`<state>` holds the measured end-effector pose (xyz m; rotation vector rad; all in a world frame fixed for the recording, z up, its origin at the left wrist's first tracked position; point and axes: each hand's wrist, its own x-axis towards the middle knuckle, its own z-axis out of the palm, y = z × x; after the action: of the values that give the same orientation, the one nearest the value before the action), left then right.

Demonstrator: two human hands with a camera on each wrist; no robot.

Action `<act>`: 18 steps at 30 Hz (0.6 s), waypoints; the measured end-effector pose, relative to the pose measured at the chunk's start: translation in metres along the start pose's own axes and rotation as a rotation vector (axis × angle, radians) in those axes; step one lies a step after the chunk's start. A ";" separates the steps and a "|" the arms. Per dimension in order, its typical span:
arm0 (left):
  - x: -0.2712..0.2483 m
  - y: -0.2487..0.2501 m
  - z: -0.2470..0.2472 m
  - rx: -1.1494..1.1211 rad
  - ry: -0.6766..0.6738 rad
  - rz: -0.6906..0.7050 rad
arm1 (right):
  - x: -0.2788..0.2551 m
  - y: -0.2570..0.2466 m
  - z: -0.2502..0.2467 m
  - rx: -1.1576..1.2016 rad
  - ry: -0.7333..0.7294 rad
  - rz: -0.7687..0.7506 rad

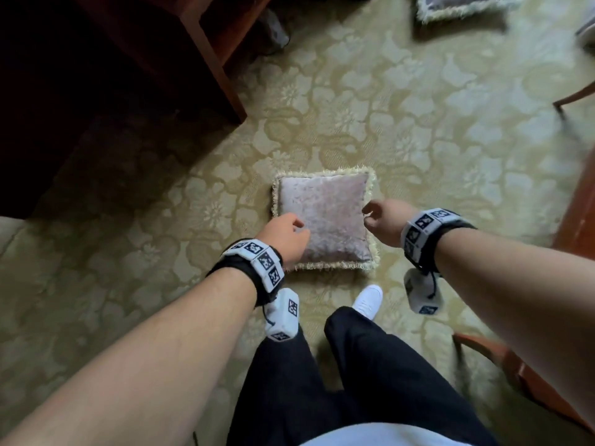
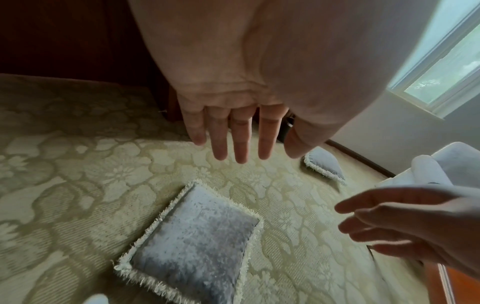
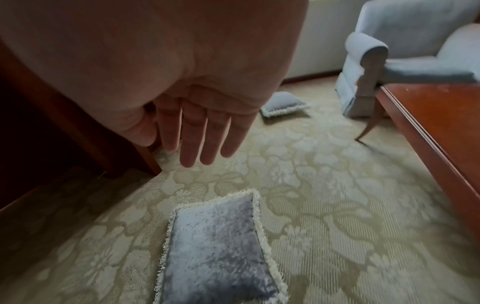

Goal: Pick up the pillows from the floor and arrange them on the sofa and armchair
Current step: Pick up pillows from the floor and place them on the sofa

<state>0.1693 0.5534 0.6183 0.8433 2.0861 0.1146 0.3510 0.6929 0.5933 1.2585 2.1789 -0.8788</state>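
Note:
A square grey velvet pillow (image 1: 325, 217) (image 2: 192, 242) (image 3: 215, 248) with a cream fringe lies flat on the patterned carpet just ahead of my feet. My left hand (image 1: 285, 235) (image 2: 233, 133) hovers over its left edge with straight fingers, holding nothing. My right hand (image 1: 381, 218) (image 3: 197, 133) (image 2: 389, 222) hangs over its right edge, fingers extended and empty. A second fringed pillow (image 1: 460, 4) (image 2: 324, 164) (image 3: 284, 103) lies farther off on the floor. The pale blue armchair (image 3: 389, 53) stands beyond it.
A dark wooden cabinet (image 1: 154, 59) stands to the left. A reddish wooden table (image 3: 441, 123) with curved legs runs along the right. My white shoe (image 1: 368, 300) is close behind the pillow. A window (image 2: 446, 61) is in the far wall.

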 end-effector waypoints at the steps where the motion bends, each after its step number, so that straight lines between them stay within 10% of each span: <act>1: 0.012 -0.001 0.001 0.001 -0.008 -0.002 | 0.008 -0.001 0.005 0.052 0.002 0.020; 18: 0.224 -0.145 0.191 0.071 -0.337 -0.059 | 0.203 0.049 0.265 0.646 -0.028 0.516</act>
<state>0.1464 0.5370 0.2914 0.7831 1.8031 -0.1264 0.3206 0.6362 0.2627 1.9649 1.4504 -1.3966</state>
